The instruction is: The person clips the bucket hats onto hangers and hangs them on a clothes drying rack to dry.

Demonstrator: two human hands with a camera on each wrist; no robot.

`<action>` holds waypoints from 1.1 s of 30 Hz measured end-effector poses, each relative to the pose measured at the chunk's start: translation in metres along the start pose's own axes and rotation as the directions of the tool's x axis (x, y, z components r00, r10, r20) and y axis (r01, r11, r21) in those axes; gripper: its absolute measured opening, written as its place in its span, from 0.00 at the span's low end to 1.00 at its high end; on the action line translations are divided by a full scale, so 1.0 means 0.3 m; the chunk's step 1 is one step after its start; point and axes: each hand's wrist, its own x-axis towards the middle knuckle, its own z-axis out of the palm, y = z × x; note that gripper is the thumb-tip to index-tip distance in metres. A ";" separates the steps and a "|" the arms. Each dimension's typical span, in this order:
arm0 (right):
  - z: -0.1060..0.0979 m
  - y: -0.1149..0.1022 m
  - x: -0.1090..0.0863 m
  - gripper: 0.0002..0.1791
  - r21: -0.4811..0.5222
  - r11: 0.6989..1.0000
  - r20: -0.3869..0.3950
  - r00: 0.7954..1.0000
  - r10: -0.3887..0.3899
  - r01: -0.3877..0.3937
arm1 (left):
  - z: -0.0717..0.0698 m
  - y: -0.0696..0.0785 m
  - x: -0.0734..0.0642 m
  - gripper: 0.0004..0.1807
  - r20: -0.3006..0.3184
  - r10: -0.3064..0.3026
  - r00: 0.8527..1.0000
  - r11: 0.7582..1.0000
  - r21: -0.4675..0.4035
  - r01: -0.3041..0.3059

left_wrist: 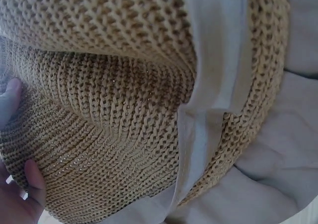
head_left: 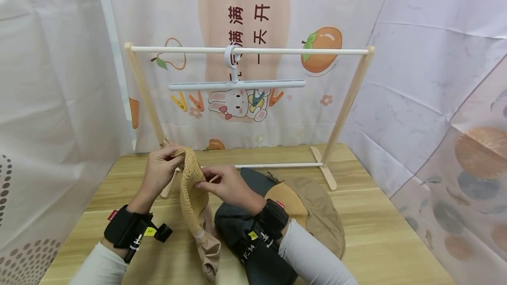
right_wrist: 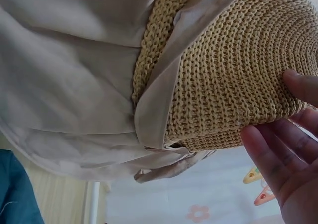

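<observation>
Before me, the left hand [head_left: 159,169] and right hand [head_left: 229,187] pinch a floppy tan knitted hat [head_left: 193,188], seemingly so its beige cloth brim [head_left: 208,251] hangs down

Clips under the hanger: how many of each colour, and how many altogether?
Yellow clip: 1
Orange clips: 2
Teal clip: 1
Total: 4

Tan knit hat [head_left: 195,192], beige brim [head_left: 208,252] hanging
</observation>
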 end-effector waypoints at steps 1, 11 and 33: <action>-0.001 -0.004 0.002 0.14 0.000 1.000 -0.006 1.000 0.004 -0.004 | 0.000 0.005 0.004 0.07 0.005 -0.006 1.000 1.000 0.014 0.006; -0.039 -0.022 0.014 0.13 -0.017 1.000 -0.111 0.994 0.011 -0.013 | 0.031 0.064 0.052 0.14 0.024 -0.083 0.996 0.992 0.100 0.081; -0.121 -0.019 -0.003 0.14 -0.004 0.999 -0.099 0.994 0.048 -0.049 | 0.127 0.050 0.084 0.08 -0.013 -0.029 0.999 0.986 -0.162 0.027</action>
